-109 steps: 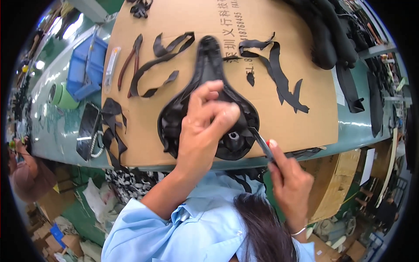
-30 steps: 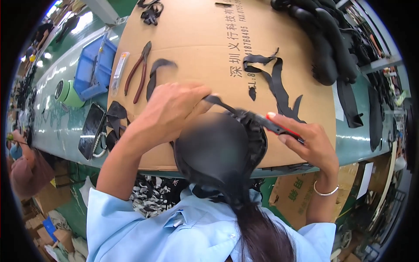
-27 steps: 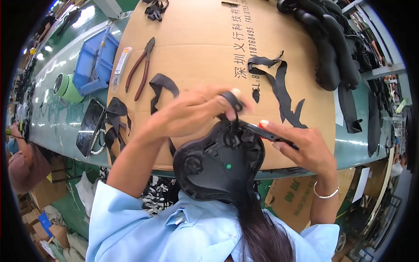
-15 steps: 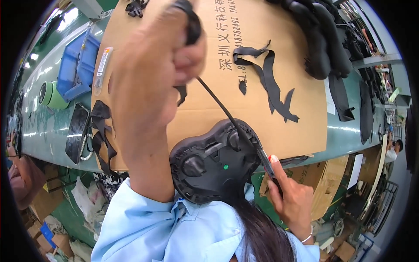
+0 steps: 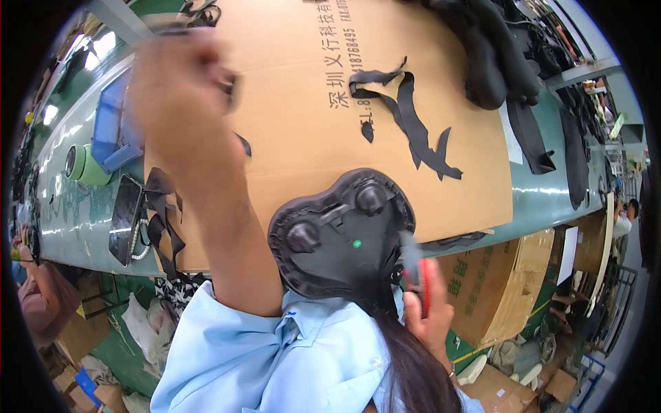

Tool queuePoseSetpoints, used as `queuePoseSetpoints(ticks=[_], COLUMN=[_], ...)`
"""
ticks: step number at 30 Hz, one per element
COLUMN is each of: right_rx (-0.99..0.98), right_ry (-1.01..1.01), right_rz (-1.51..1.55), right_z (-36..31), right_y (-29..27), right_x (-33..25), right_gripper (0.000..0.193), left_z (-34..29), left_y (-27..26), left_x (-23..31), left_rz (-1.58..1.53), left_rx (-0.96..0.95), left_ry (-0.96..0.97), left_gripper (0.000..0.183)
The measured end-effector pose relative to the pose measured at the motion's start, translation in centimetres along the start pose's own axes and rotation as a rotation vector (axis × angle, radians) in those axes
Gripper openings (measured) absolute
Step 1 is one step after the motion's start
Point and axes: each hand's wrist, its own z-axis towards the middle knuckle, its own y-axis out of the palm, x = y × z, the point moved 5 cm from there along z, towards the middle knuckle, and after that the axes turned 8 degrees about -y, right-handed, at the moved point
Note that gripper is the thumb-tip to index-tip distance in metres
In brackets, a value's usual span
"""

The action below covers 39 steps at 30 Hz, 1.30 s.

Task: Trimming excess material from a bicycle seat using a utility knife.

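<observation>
so the black saddle (image 5: 330,268) is sitting bottom-up at the near side of the cardboard sheet (image 5: 289,165), up against the blue shirt (image 5: 268,358). my guess is it's flipped and tucked in there so the hollow underside faces the worker and the body backs it up, since neither hand has a grip on it. narrow end disappears behind the dark hair (image 5: 406,358), so can't tell how it's supported there.

right hand (image 5: 432,318) is just off the saddle's right rim, fingers closed round a red-and-grey knife (image 5: 421,282). blade points away from the body, probably to suit working along that rim. it's blurry, so no idea if it's touching.

left hand (image 5: 182,89) is way beyond the saddle, up and to the left, arm stretched out past its left side. super blurry: looks curled, something dark by the fingers, but i honestly can't say how closed it is or if it's got hold of anything.

cut-looking black strips (image 5: 413,124) lie beyond the saddle and a bit right, with a small black scrap (image 5: 368,131) beside them, maybe dropped there to keep the saddle's spot free. blue bin (image 5: 113,127) is far left of the saddle.
</observation>
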Motion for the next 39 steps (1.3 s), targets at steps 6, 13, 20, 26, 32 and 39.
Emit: queuePoseSetpoints(ticks=[6, 13, 20, 26, 32, 39], right_rx=[0.105, 0.344, 0.505, 0.486, 0.408, 0.256], right_ry=[0.088, -0.271, 0.109, 0.345, 0.248, 0.198], right_rz=[0.498, 0.603, 0.651, 0.765, 0.773, 0.748], right_z=[9.5, 18.7, 14.8, 12.1, 11.3, 10.3], right_y=[3.6, -1.7, -2.4, 1.5, 1.5, 1.1], right_x=[1.4, -3.2, 4.1, 6.9, 8.0, 9.3], right_gripper=[0.077, 0.059, 0.054, 0.042, 0.037, 0.045], left_z=[-8.1, -4.1, 16.6, 15.5, 17.3, 17.8], left_y=[2.8, 4.6, 11.2, 31.8, 44.5, 40.8], left_x=[-5.1, -8.5, -18.3, -9.8, -5.3, -3.8], left_rz=[0.412, -0.338, -0.868, 0.257, 0.847, 0.901], left_rx=[-0.351, -1.232, -0.041, -0.549, -0.391, -0.959], left_ry=[0.19, -0.726, -0.718, 0.067, 0.824, 1.128], left_gripper=[0.047, 0.05, 0.042, 0.039, 0.041, 0.057])
